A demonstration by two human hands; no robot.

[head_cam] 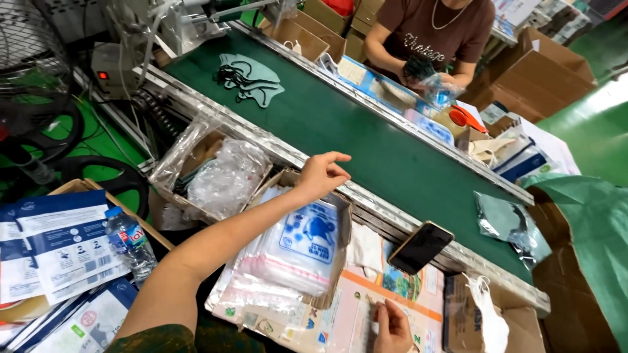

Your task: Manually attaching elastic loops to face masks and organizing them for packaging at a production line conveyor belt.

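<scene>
While the left hand (322,174) reaches out over the near metal rail of the green conveyor belt (340,124), its fingers are loosely spread and its grip is released, holding nothing; it hovers just above the far edge of a cardboard box of clear printed plastic bags (302,245), which lies under the forearm. The right hand (392,327) is low at the bottom edge of the view, fingers pressed flat on a sheet of colourful printed card packaging (366,307), not clenched around anything. A dark smartphone (420,247) leans against the belt rail just beside that card. On the belt, a cluster of pale green face masks (252,80) lies well up the line, and one bagged mask (507,222) sits near the right end. Left of the bag box is another box lined with crumpled clear film (226,176), and a small water bottle (131,243) stands beside stacked blue-and-white packets (59,248). Across the belt a co-worker's hands (425,75) are busy with a mask and a bag. To my judgement, taking one bag cleanly calls for pinching only the top sheet at a corner, peeling it rather than dragging the slippery stack, while the right hand keeps the card steady.
</scene>
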